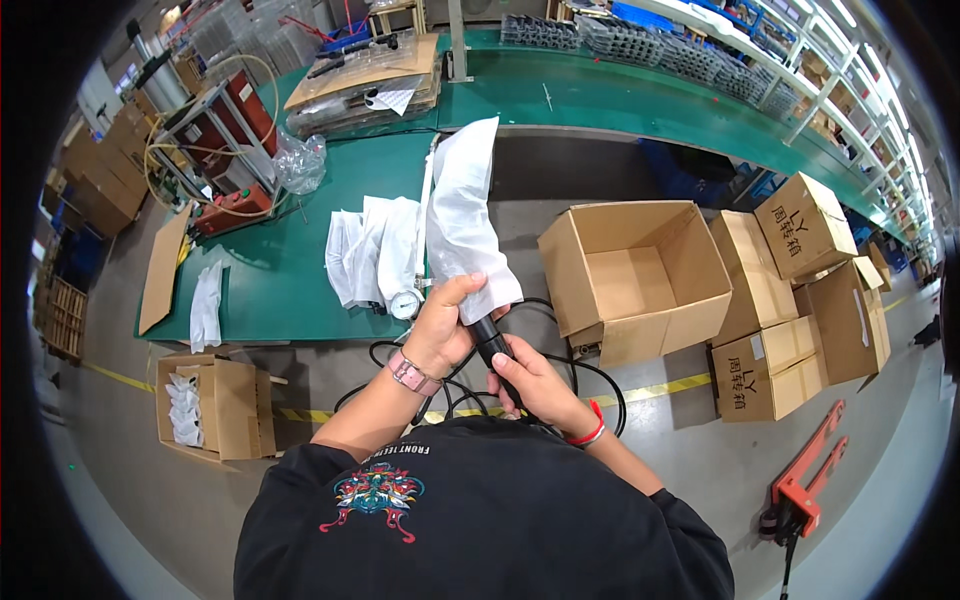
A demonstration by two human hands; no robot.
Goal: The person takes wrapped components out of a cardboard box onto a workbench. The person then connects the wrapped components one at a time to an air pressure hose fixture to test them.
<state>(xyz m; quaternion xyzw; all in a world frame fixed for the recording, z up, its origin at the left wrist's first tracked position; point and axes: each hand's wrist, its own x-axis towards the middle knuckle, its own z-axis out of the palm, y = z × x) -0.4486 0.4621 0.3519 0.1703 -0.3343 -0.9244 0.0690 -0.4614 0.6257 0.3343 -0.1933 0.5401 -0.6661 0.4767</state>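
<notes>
Left hand [442, 325]: clamped on white bag [465, 210]'s lower end | Right hand [537, 380]: wrapped round black tube [489, 342] | Tube: upper end under bag's lower edge | Bag: alongside green table [290, 290]'s right edge | Room: gray floor [522, 238] strip between bag and open carton [650, 275], carton's mouth facing up

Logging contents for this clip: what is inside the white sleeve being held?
A black tube shows at the lower end of the white sleeve. Farther up, its material hides whatever is inside.
</notes>
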